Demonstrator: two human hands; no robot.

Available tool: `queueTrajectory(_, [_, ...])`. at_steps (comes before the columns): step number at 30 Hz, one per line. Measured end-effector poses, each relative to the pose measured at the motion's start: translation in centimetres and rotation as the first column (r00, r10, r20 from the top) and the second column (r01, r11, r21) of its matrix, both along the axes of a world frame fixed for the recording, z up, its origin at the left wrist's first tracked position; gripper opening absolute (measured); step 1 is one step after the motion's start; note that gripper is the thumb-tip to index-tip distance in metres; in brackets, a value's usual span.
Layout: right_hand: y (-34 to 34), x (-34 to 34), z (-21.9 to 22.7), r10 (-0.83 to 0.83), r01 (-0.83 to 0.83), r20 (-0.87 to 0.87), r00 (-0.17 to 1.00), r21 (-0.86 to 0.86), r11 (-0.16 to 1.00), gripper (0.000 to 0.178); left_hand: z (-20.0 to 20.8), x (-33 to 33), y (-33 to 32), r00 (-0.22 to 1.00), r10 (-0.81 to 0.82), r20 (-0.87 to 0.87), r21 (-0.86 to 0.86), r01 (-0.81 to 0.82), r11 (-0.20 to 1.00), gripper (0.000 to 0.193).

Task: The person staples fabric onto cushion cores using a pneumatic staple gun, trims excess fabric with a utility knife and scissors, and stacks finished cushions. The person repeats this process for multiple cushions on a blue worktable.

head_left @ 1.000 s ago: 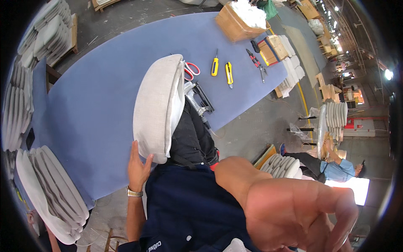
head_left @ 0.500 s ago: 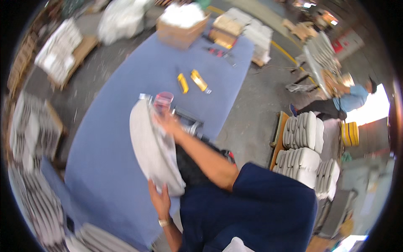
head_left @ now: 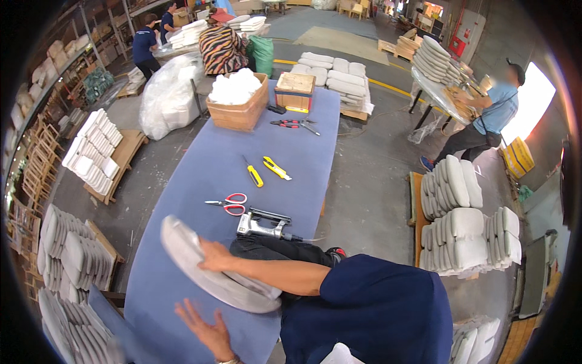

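A light grey seat cushion [head_left: 189, 259] lies slantwise across the near part of the blue table, its far end blurred by motion. My right hand [head_left: 216, 255] grips the cushion's edge near the middle, fingers curled over it. Beside the cushion's near side, my left hand [head_left: 206, 332] hovers apart from it, fingers spread and nothing in them; a watch band shows at that wrist. Just beyond the cushion are red-handled scissors [head_left: 234, 204] and a silver staple gun [head_left: 263, 224] with a hose.
Farther along the blue table [head_left: 200, 176] lie a yellow screwdriver [head_left: 254, 176], a yellow utility knife [head_left: 277, 168] and red-handled pliers [head_left: 288, 124]. A cardboard box [head_left: 239, 112] with white stuffing stands at its far end. Cushion stacks [head_left: 448, 236] flank the table; a person [head_left: 494, 109] works at right.
My left hand has come off the cushion's near end and spread open. My right hand has shifted from the far end toward the cushion's middle. The cushion lies more slanted, and the view has shifted.
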State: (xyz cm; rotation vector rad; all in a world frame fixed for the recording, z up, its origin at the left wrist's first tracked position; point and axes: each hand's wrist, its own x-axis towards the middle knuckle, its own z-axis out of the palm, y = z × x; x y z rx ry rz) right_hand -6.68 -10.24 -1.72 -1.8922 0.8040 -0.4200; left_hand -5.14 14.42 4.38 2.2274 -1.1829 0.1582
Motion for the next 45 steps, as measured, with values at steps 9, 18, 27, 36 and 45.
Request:
queueTrajectory(9, [8.8,5.7,20.3,0.863,-0.721,-0.247,0.441,-0.671,0.176,0.058,16.3,-2.3,4.3,0.763,0.294,0.575,0.364,-0.561,0.744,0.097])
queueTrajectory(18, [7.6,1.3,5.7,0.862,-0.909,-0.496,0.109,-0.401,-0.116,0.044,4.5,-3.7,6.3,0.944,0.331,0.003,0.572,-0.273,0.774,0.111])
queueTrajectory(27, [-6.6,-8.1,4.3,0.437,-0.458,0.296,0.849,0.000,0.889,0.043,-1.1,-4.7,0.8,0.893,0.331,-0.304,0.549,-0.119,0.827,0.088])
queueTrajectory(36, [-37.7,-21.2,-17.1,-0.512,0.306,-0.300,0.805,-0.529,0.791,0.063,-1.6,-9.0,-5.1,0.772,0.330,-0.544,0.394,-0.113,0.912,0.082])
queueTrajectory(45, [-40.5,-19.9,-17.0,-0.358,0.137,-0.704,0.614,-0.352,0.926,0.055,-1.1,-9.4,-8.2,0.683,0.324,-0.655,0.444,0.001,0.896,0.074])
